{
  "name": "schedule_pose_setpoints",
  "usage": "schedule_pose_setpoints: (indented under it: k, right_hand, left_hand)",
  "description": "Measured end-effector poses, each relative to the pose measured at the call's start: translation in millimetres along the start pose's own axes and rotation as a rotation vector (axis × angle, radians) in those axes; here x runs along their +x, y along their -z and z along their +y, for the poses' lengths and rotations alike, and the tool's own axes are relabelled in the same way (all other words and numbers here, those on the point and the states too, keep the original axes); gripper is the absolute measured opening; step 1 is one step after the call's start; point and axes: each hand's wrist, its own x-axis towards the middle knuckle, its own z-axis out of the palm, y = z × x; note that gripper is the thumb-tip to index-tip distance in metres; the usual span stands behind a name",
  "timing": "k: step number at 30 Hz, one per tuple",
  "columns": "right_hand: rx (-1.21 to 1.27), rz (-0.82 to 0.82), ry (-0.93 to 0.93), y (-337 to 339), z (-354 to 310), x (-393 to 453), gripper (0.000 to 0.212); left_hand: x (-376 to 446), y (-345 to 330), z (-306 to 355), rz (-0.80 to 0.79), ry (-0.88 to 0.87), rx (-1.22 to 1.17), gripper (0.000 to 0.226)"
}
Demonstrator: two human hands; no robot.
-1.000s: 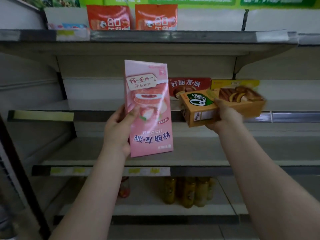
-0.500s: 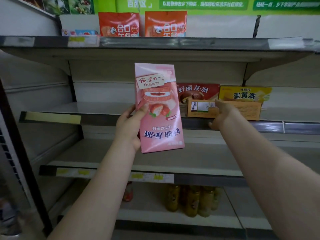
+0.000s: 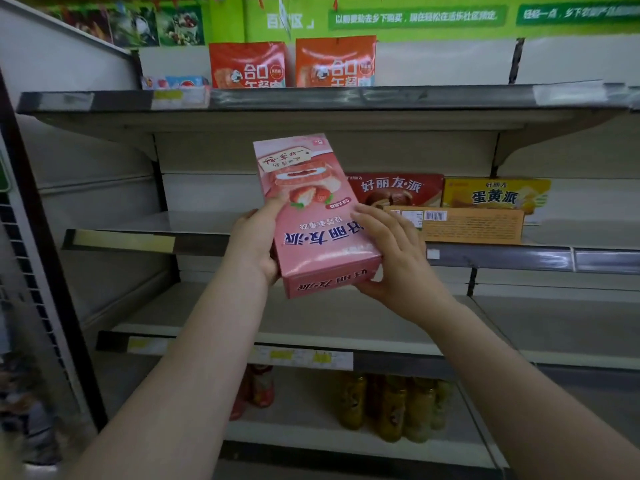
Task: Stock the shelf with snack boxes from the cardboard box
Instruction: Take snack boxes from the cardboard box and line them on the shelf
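Observation:
A pink snack box (image 3: 311,216) stands on end, upside down, in front of the middle shelf (image 3: 502,256). My left hand (image 3: 254,237) grips its left edge with the thumb on the front. My right hand (image 3: 394,251) holds its lower right corner, fingers along the side and palm under the bottom. A brown-orange snack box (image 3: 471,225) lies flat on the middle shelf, barcode side forward, free of both hands. Behind it stand a red box (image 3: 394,188) and a yellow box (image 3: 495,194). The cardboard box is out of view.
Two orange bags (image 3: 247,65) stand on the top shelf (image 3: 311,98). Bottles (image 3: 391,407) stand on the bottom shelf. The shelf (image 3: 346,313) below the middle one is bare, and so is the middle shelf's left half. A dark upright post (image 3: 41,237) runs at the left.
My right hand has let go of the brown-orange box, left lying on the middle shelf, and moved left to take the pink box's lower right corner. The pink box has tilted slightly.

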Motion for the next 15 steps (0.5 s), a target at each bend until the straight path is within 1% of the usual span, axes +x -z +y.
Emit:
schedule_pose_setpoints:
  k: [2,3,4,5,7,8,9,10,11,13,15]
  right_hand:
    - [0.021,0.110,0.099,-3,4,-2,0.071]
    - [0.060,0.155,0.100,-2,3,-2,0.067]
    - [0.152,0.194,0.045,2,-1,-1,0.065]
    - [0.300,0.239,-0.058,7,-7,0,0.062]
    - [0.634,0.330,-0.332,14,-16,3,0.055]
    - [0.774,0.350,-0.475,14,-17,2,0.049]
    - [0.928,0.346,-0.598,13,-16,1,0.044]
    - [1.096,0.335,-0.711,10,-14,-1,0.041]
    - [1.257,0.328,-0.819,7,-11,-3,0.040]
    - [1.490,0.333,-0.956,2,-8,-9,0.040]
    - [1.609,0.308,-1.000,-2,-7,-16,0.041]
  left_hand:
    - [-12,-4,4,-0.033,0.005,0.023,0.032]
    - [-21,-5,6,-0.055,-0.005,0.007,0.023]
    - [-26,-3,7,-0.075,-0.032,-0.029,0.020]
    - [-31,1,8,-0.083,-0.068,-0.073,0.020]
    - [-34,12,8,-0.051,-0.183,-0.085,0.019]
    - [-32,18,8,0.004,-0.249,-0.013,0.028]
    - [-28,23,6,0.066,-0.306,0.081,0.042]
    - [-21,29,2,0.119,-0.349,0.175,0.055]
    - [-17,32,-2,0.155,-0.357,0.232,0.065]
    - [-10,38,-11,0.174,-0.334,0.263,0.073]
    - [-6,44,-18,0.178,-0.299,0.272,0.076]
